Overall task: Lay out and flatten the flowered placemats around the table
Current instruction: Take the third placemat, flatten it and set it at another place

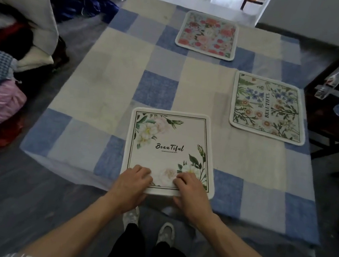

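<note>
The table [96, 87] is covered by one blue-and-cream checked cloth, which gives a flat, soft bed for the mats. Count: one table, one cloth.

Three flowered placemats are counted, each set near a different edge, presumably one per seat. The near mat [168, 145], white with pale roses and the word "Beautiful", lies at the near edge, squared to it and readable from the standing position. The right mat [268, 107], with blue and orange flowers, lies at the right edge with its lettering turned toward that side. The far mat [208, 34], red and pink, lies at the far edge. All three are well apart. The left edge carries no mat, so the layout is judged unfinished.

Two hands are counted, both on the near mat's front strip. The left hand [135, 180] and right hand [190, 189] are laid palm-down with fingers curled, pressing rather than gripping, likely to flatten the hem. Whether the fingertips pinch the edge cannot be told from this angle.
</note>
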A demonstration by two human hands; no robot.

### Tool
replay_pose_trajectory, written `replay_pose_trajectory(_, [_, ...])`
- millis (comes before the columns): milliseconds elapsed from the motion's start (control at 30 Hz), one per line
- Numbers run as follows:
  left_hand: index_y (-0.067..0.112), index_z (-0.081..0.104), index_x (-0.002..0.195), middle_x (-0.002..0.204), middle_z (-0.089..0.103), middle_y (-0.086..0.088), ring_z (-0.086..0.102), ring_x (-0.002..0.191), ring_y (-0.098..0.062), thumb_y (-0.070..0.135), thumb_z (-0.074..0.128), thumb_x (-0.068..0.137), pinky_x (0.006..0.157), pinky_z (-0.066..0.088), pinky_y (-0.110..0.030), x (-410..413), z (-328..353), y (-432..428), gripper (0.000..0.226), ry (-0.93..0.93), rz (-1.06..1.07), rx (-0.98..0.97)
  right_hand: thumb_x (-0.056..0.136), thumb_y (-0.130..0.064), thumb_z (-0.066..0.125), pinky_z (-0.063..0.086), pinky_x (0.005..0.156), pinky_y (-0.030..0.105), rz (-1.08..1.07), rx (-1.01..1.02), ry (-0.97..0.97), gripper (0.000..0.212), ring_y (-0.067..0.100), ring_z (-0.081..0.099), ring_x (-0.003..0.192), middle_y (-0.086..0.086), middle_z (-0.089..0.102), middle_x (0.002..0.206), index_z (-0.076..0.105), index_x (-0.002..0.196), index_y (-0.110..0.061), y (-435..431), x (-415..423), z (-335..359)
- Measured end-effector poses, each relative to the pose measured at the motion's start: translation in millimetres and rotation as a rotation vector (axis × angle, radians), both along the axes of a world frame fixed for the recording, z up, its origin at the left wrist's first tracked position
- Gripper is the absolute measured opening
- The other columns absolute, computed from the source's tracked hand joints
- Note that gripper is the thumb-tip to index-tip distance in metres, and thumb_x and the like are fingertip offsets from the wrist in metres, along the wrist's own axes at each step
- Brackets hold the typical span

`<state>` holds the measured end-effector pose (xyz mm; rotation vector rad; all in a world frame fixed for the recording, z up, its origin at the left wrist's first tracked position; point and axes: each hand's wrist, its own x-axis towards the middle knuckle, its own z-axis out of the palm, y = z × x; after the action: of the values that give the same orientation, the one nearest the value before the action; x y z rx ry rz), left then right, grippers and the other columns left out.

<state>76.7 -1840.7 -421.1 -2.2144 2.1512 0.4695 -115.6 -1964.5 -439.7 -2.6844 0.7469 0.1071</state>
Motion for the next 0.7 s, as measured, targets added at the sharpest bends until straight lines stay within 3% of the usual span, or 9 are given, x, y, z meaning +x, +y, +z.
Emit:
replay_pose_trajectory(100, [0.012, 0.067, 0.091, 0.108, 0.067, -0.008, 0.062, 0.094, -0.029, 0.026, 0.076, 0.065, 0.069, 0.054, -0.037, 4, 3, 3, 0.031, -0.021, -0.06, -0.027, 0.073, -0.025, 0.073, 0.047, 0.091, 0.042, 0.013, -0.001, 0.006, 0.042, 0.028, 0.051, 0.113, 0.008, 0.057, 0.124, 0.063, 0.112, -0.012, 2, 3, 2])
replay_pose_trajectory(467, [0.012, 0.068, 0.091, 0.099, 0.068, -0.006, 0.064, 0.087, -0.026, 0.013, 0.08, 0.063, 0.065, 0.054, -0.035, 27, 7, 0, 0.03, 0.0, -0.074, -0.118, 0.073, -0.025, 0.073, 0.047, 0.09, 0.04, -0.028, -0.008, 0.01, 0.043, 0.029, 0.051, 0.113, 0.007, 0.058, 0.123, 0.062, 0.112, -0.013, 5, 26, 3])
replay_pose_trajectory(700, [0.014, 0.065, 0.091, 0.097, 0.066, -0.005, 0.06, 0.085, -0.025, 0.017, 0.078, 0.07, 0.066, 0.053, -0.036, 54, -3, -8, 0.024, 0.019, -0.079, -0.092, 0.077, -0.028, 0.07, 0.047, 0.091, 0.041, 0.008, -0.045, 0.011, 0.037, 0.028, 0.051, 0.113, 0.007, 0.058, 0.123, 0.062, 0.109, -0.012, 1, 42, 3])
